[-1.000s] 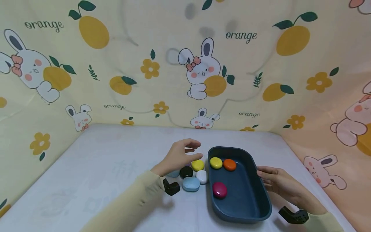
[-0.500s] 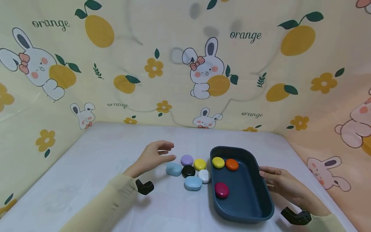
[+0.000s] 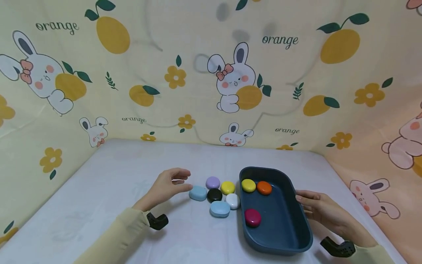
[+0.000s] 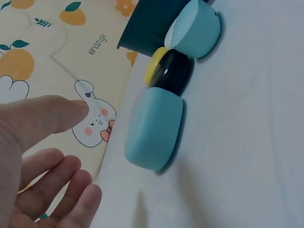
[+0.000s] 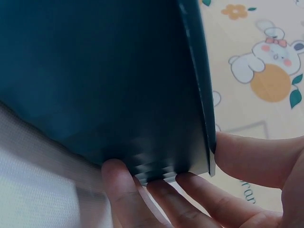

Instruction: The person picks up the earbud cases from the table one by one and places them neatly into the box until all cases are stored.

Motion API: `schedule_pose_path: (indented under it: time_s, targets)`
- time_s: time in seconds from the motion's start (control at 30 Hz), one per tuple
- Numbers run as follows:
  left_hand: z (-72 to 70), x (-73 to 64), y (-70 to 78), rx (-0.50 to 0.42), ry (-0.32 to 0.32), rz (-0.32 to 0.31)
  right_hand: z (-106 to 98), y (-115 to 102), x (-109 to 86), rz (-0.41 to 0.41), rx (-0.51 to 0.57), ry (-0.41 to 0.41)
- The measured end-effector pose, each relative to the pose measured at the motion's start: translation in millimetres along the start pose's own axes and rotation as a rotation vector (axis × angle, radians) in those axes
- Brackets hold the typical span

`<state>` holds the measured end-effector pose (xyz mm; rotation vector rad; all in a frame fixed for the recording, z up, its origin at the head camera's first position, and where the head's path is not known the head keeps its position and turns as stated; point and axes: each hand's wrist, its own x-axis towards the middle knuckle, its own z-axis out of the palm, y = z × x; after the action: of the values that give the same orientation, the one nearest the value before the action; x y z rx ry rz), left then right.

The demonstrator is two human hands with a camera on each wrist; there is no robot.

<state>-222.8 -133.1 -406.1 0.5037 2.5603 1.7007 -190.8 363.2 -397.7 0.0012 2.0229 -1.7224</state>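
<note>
My left hand (image 3: pixel 167 186) hovers, fingers spread from the thumb, at the left end of a light blue rounded block (image 3: pixel 197 193). The left wrist view has that block (image 4: pixel 154 128) lying past the thumb tip, with nothing between thumb and fingers. Clustered beside it are a lilac piece (image 3: pixel 213 182), a black piece (image 3: pixel 214 195), a yellow piece (image 3: pixel 228 187), a white piece (image 3: pixel 232 201) and a second light blue block (image 3: pixel 219 209). At the right, my right hand (image 3: pixel 324 211) holds the dark blue tray (image 3: pixel 280 231) by its right side, thumb at the rim and fingertips against the outer wall (image 5: pixel 118 95).
Inside the tray lie a yellow piece (image 3: pixel 248 185), an orange piece (image 3: pixel 264 187) and a dark pink piece (image 3: pixel 252 217). A white cloth (image 3: pixel 99 205) covers the table. Behind it rises a patterned curtain (image 3: pixel 184 40) with rabbits and oranges.
My left hand has moved left from over the cluster, then lowered beside the left light blue block. The view has turned slightly left. My right hand stays on the tray.
</note>
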Motion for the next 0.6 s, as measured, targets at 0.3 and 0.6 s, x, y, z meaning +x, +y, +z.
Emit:
schedule_pose_path:
  time_s: [0.3,0.6]
  targets:
    - [-3.2,-3.0,-5.0,0.001,-0.012,-0.002,0.4,-0.8,-0.3,0.001,0.013,-0.016]
    - [-2.6,0.1,-4.8,0.006,-0.035,0.007,0.0,-1.4,-1.1,-0.006,0.001,-0.003]
